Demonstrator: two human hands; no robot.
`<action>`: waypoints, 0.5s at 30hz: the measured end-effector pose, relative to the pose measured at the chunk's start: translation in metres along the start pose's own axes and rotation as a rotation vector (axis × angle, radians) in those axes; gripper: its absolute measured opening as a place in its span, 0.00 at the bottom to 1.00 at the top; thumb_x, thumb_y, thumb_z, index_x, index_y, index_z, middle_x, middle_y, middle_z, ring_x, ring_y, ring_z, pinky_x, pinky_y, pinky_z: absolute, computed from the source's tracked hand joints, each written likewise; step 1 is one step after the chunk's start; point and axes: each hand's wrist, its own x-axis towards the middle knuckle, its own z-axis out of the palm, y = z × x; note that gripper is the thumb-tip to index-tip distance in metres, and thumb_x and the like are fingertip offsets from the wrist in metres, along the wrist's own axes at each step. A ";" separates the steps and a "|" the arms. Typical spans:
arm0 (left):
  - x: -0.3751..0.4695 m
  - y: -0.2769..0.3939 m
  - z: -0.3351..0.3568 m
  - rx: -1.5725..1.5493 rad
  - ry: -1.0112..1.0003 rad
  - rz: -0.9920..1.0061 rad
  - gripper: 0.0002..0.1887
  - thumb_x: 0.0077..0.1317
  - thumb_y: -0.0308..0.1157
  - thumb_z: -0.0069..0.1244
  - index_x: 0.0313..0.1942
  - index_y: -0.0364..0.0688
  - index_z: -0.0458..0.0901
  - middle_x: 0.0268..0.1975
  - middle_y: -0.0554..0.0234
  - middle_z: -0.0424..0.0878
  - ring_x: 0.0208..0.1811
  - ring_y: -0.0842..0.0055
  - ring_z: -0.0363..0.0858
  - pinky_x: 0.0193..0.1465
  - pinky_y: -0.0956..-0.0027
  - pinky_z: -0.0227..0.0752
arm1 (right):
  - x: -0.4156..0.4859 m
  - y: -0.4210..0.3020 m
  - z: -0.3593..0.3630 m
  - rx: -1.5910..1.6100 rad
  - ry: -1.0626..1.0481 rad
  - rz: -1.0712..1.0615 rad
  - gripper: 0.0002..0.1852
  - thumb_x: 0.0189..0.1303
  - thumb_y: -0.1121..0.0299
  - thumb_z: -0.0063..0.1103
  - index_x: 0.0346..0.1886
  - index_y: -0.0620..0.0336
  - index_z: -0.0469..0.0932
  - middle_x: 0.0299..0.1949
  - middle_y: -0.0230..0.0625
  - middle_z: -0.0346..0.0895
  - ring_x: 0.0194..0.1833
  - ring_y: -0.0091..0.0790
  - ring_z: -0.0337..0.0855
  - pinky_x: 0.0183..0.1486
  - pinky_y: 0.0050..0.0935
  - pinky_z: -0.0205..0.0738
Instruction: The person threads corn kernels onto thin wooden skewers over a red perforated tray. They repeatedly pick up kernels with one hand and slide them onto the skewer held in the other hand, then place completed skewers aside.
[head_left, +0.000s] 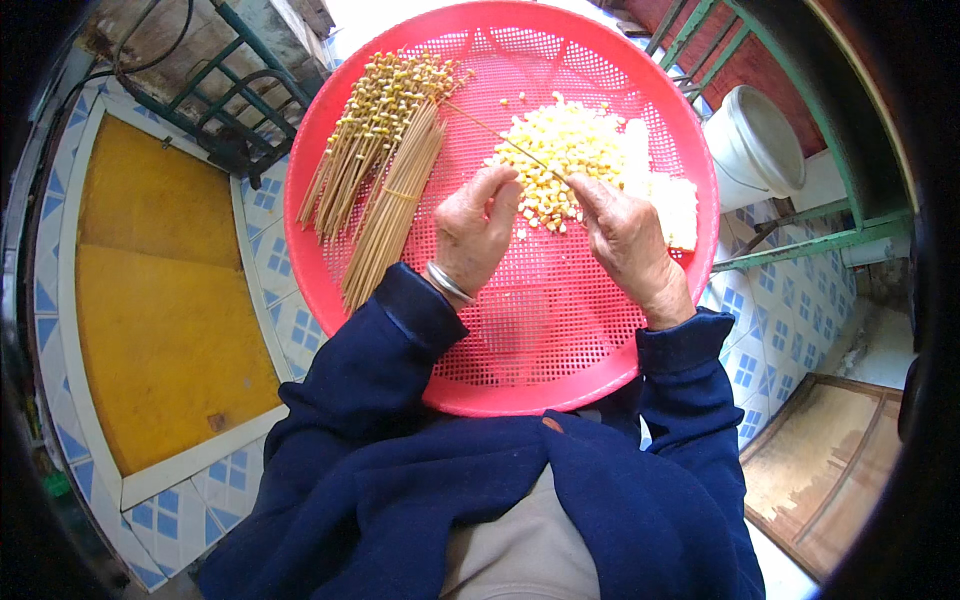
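Note:
My right hand (626, 244) pinches the lower end of a thin stick (499, 136), which slants up and left over a red plastic mesh tray (510, 337). Close by, my left hand (476, 229), with a metal bangle at the wrist, has thumb and fingertips drawn together; whether a small piece is between them is hidden. Beyond both hands spreads a pile of small yellow-and-white pieces (555, 142) resembling corn kernels. Left of my left hand lies a banded bundle of bare sticks (394, 202). Beside it are several sticks with small yellow pieces at their tips (382, 105).
Pale, overexposed blocks (671, 210) sit along the tray's right side. A white lidded bucket (754, 150) and green metal frame (814, 244) stand to the right. At left are a yellow panel with a white border (161, 300) and a dark green metal frame (240, 90).

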 end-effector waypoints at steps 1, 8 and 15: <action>0.002 -0.002 -0.003 0.022 -0.017 0.000 0.07 0.67 0.24 0.54 0.43 0.33 0.81 0.32 0.61 0.85 0.35 0.82 0.83 0.39 0.78 0.76 | 0.000 0.002 -0.001 -0.005 0.007 0.010 0.15 0.57 0.84 0.58 0.48 0.66 0.79 0.40 0.51 0.83 0.40 0.49 0.85 0.42 0.37 0.80; 0.012 -0.012 -0.012 0.112 -0.119 0.032 0.03 0.65 0.24 0.53 0.39 0.37 0.80 0.31 0.51 0.84 0.30 0.66 0.85 0.34 0.68 0.76 | 0.001 0.003 -0.002 0.048 0.054 -0.014 0.12 0.59 0.83 0.58 0.47 0.68 0.78 0.39 0.49 0.82 0.41 0.48 0.84 0.42 0.36 0.79; 0.008 -0.005 -0.010 -0.348 -0.221 -0.289 0.05 0.67 0.24 0.53 0.42 0.36 0.81 0.32 0.61 0.85 0.29 0.81 0.81 0.30 0.77 0.75 | 0.003 0.000 -0.003 0.088 0.076 -0.063 0.11 0.59 0.83 0.59 0.46 0.68 0.78 0.38 0.48 0.82 0.39 0.47 0.85 0.40 0.35 0.79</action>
